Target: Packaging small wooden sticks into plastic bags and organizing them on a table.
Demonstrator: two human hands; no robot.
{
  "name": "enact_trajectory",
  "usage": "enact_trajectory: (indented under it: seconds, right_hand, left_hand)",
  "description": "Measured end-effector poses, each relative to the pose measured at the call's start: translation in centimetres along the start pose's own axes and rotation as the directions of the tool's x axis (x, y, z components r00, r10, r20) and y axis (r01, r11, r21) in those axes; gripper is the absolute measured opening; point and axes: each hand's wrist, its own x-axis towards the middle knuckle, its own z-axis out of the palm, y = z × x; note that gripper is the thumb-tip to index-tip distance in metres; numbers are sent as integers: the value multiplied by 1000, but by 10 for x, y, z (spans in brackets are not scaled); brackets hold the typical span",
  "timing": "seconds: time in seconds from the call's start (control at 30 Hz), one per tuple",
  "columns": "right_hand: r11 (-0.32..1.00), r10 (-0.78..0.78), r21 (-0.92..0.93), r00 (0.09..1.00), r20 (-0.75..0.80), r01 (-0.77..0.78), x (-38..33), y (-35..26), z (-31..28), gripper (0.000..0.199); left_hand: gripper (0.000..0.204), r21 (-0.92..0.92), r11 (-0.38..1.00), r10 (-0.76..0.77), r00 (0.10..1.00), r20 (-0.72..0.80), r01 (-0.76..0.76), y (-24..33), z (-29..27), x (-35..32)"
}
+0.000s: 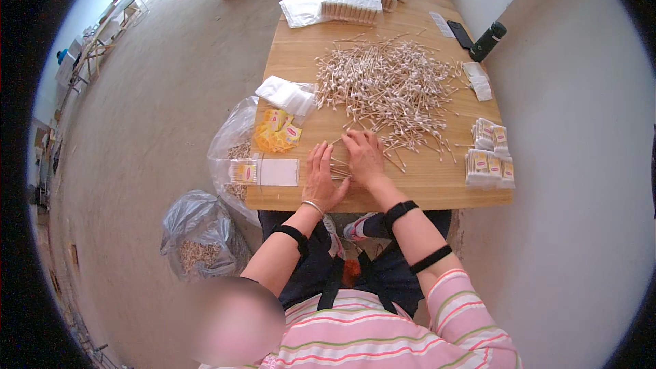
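A small bundle of cotton swabs (339,169) lies between my two hands near the front of the table. On its left side my left hand (322,176) is closed against it, fingers together and thumb by the near ends. My right hand (364,156) bends its fingers over the swabs from the other side, its fingertips partly hidden. Just beyond spreads a large loose pile of cotton swabs (389,82). Left of my left hand lie a clear bag filled with swabs (244,171), a white card (279,172) and yellow printed labels (277,133).
Packed swab bags (489,169) are stacked at the right edge of the wooden table (410,195). Farther back are a dark bottle (488,42), a phone (460,34) and bundled swab packs (351,7). A grey plastic bag (205,222) of swabs stands on the floor at left.
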Motion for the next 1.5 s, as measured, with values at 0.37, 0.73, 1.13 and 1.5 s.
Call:
enact_trajectory:
  seconds: [0.37,0.73,1.13,1.5]
  right_hand:
    - [985,102,120,981,167,-123,-41,-3,-22,23]
    - [869,495,23,869,-20,-494,-57,37,-35,12]
    - [887,171,423,983,70,-185,-31,11,-4,10]
    - [972,229,20,964,139,-233,-24,7,-19,12]
  left_hand:
    - [66,5,998,57,990,129,-58,-4,2,-2]
    - [41,-61,993,111,983,147,-103,0,-5,-2]
    - [55,-34,998,51,992,116,-47,2,-3,-3]
    - [59,-46,998,46,993,112,-41,1,-3,-2]
